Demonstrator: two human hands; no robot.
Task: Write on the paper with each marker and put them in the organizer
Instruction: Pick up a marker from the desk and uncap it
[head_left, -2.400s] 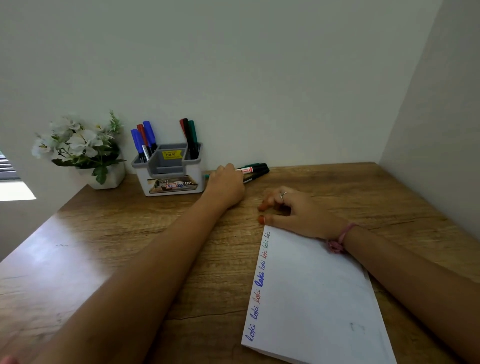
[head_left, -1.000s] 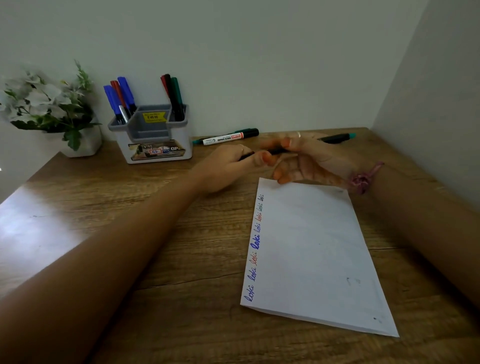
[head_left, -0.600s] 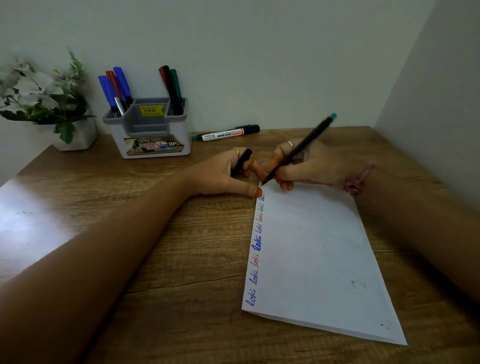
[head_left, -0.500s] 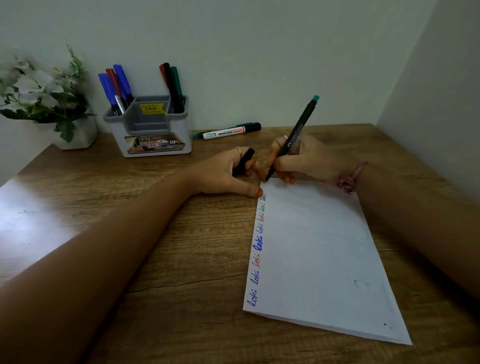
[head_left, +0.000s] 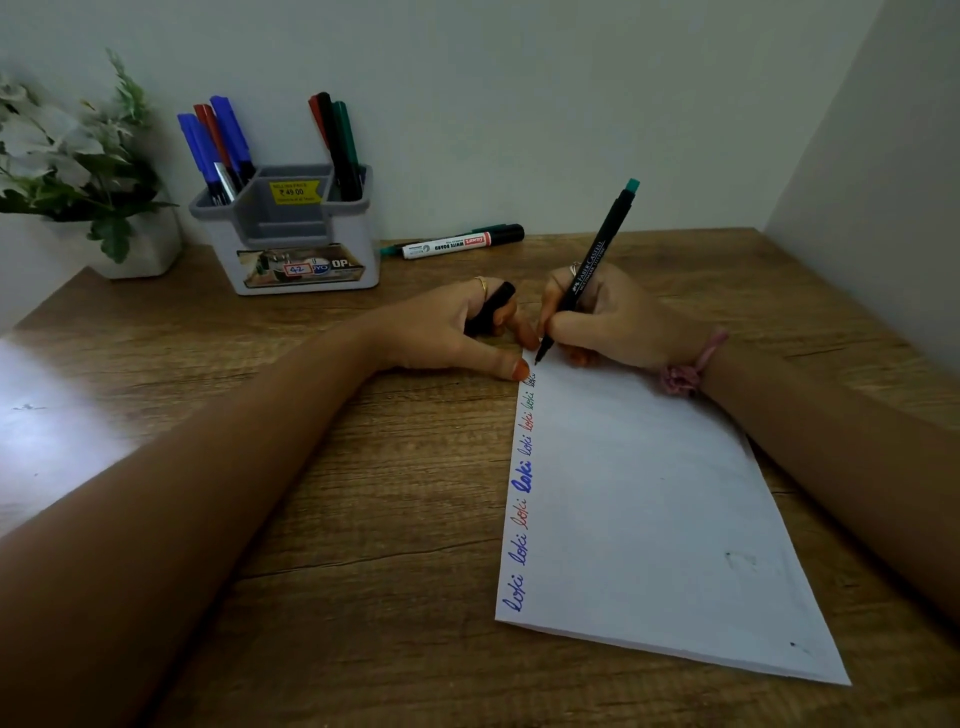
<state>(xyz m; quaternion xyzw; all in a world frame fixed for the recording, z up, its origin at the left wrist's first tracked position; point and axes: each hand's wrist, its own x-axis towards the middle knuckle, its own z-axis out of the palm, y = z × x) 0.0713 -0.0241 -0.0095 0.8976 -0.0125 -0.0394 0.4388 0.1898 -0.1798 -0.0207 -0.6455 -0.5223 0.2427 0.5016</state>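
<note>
Black pen with a teal end, pinched in right hand, tip down on the far left corner of the paper. Left hand grips the black cap, thumb pressing the paper's corner edge. Words run down the paper's left margin; the rest of the sheet is blank. Bare table left of the paper. Organizer well beyond the paper to the left, with blue, red, black and green markers standing in it. Whiteboard marker lies beyond the paper, a green one behind it mostly hidden. 0.5 s ago the pen tip was at the same corner and the grips were the same; camera view shifted slightly. Plant beside the organizer is cut off at the frame edge. Topmost word is partly covered by the thumb.
</note>
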